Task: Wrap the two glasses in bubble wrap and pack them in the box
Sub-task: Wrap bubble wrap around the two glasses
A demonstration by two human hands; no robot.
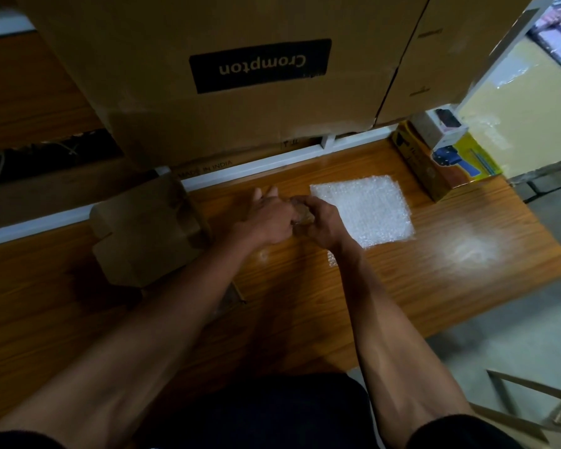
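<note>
I grip a glass in both hands, left hand and right hand curled round it, just left of the bubble wrap on the bench, my right nearer it.

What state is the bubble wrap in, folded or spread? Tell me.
Spread: the bubble wrap lies flat as an open square on the table.

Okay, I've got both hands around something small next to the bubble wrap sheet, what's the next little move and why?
Probably shift the small brownish see-through object, likely a glass, rightwards onto the white square bubble wrap sheet. Your left hand and right hand hold it over bare wooden table, just off the sheet's left edge, and the sheet lies flat with nothing on it, ready for wrapping.
</note>
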